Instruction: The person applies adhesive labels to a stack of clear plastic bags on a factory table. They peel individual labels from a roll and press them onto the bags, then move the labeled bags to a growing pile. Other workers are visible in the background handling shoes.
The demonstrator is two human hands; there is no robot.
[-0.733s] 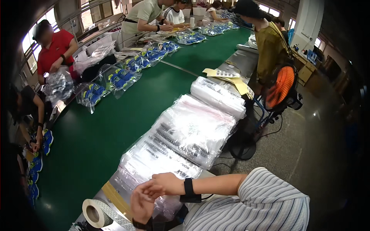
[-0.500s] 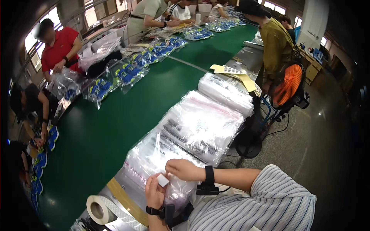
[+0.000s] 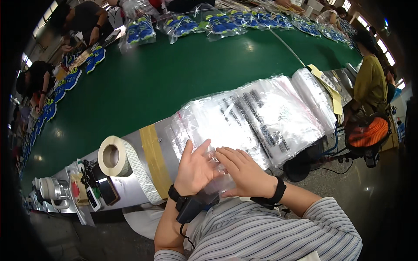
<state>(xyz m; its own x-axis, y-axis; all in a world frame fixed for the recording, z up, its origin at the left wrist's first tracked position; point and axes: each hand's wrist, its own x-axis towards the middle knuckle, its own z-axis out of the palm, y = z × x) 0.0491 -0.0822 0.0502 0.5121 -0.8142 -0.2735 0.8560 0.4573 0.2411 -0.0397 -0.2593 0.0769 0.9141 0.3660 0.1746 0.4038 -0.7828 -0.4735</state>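
My left hand (image 3: 193, 169) is raised palm up over the near edge of the metal shelf (image 3: 130, 191), with a clear plastic bag (image 3: 213, 163) lying across its fingers. My right hand (image 3: 244, 172) presses flat on the same bag from the right, fingers spread. Both hands sit just in front of a pile of clear printed plastic bags (image 3: 226, 124). A black device is strapped to my left wrist and a black band to my right.
More stacks of clear bags (image 3: 283, 113) run along the shelf to the right. A roll of white labels (image 3: 114, 155) and small tools lie to the left. Beyond is a green conveyor table (image 3: 143, 87) with bagged blue shoes (image 3: 183, 24). Other people work around it.
The view has swung left and down. My hands have moved up onto the bag pile's near edge, and both now spread flat on a clear bag instead of curling around it.
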